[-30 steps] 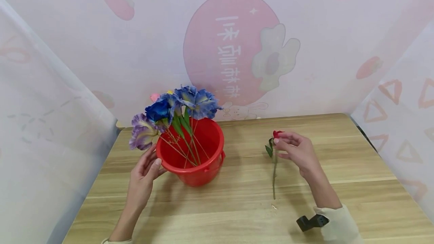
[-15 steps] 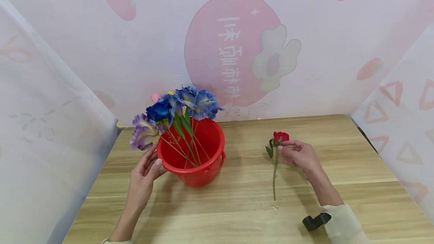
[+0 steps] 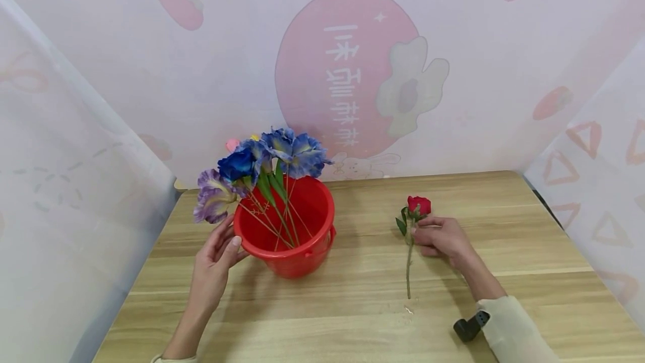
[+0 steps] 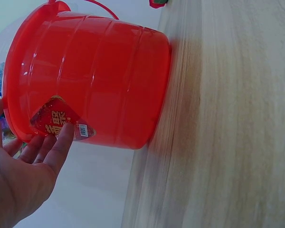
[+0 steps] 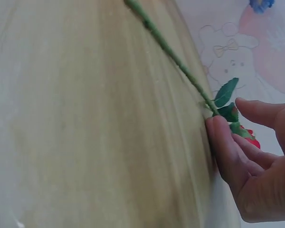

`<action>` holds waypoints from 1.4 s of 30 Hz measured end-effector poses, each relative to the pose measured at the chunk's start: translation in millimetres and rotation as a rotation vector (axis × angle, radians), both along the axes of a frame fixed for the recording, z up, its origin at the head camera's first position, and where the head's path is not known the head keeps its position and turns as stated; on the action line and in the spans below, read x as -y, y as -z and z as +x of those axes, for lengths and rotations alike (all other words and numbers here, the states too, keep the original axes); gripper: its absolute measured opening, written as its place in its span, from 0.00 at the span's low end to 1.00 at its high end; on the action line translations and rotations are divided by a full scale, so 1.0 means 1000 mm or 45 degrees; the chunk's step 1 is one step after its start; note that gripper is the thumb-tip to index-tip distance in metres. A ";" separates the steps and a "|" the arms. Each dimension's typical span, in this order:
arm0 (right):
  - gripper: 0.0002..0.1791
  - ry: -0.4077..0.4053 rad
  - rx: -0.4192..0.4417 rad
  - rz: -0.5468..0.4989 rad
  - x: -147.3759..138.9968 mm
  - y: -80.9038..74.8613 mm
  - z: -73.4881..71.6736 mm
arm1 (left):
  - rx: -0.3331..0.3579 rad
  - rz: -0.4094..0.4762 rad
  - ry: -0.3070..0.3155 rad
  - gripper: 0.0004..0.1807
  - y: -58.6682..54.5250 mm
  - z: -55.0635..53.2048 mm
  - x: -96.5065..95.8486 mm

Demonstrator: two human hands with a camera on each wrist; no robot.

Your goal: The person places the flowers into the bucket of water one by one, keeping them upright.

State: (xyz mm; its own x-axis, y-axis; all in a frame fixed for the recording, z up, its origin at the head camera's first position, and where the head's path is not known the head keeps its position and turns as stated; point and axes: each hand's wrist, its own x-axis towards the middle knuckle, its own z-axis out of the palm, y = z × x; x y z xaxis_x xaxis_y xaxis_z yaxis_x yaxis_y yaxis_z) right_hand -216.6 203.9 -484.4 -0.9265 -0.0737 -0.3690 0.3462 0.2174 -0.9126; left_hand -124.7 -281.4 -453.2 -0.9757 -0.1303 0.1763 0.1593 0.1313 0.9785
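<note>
A red bucket (image 3: 297, 265) stands on the table at centre left, holding blue and purple artificial flowers (image 3: 292, 153) that lean left and back. My left hand (image 3: 214, 262) holds the bucket's left rim, thumb at the edge; in the left wrist view its fingers (image 4: 59, 147) rest against the outer wall by a dark red label (image 4: 57, 118). A red artificial rose (image 3: 419, 205) with a green stem lies to the right on the table. My right hand (image 3: 445, 240) is beside its upper stem, fingertips right at it; in the right wrist view the thumb stands apart from the fingers.
A black device (image 3: 471, 326) juts from the right sleeve over the table (image 3: 353, 324). A small pale scrap (image 3: 408, 310) lies below the rose's stem end. Printed white cloth (image 3: 227, 43) walls the table at the back and sides.
My right hand has moved from over the rose's bloom down to its upper stem, uncovering the red petals. The left hand and the bucket have stayed in place.
</note>
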 end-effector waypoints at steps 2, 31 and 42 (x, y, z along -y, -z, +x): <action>0.32 -0.003 0.002 0.027 0.001 0.001 -0.001 | 0.003 -0.003 0.000 0.29 0.000 0.000 0.000; 0.24 -0.043 -0.208 0.068 0.021 -0.016 0.005 | -0.041 0.022 0.016 0.29 0.001 -0.001 -0.001; 0.24 -0.040 -0.396 0.026 0.035 -0.054 0.011 | -0.025 0.016 0.011 0.29 0.001 0.000 0.000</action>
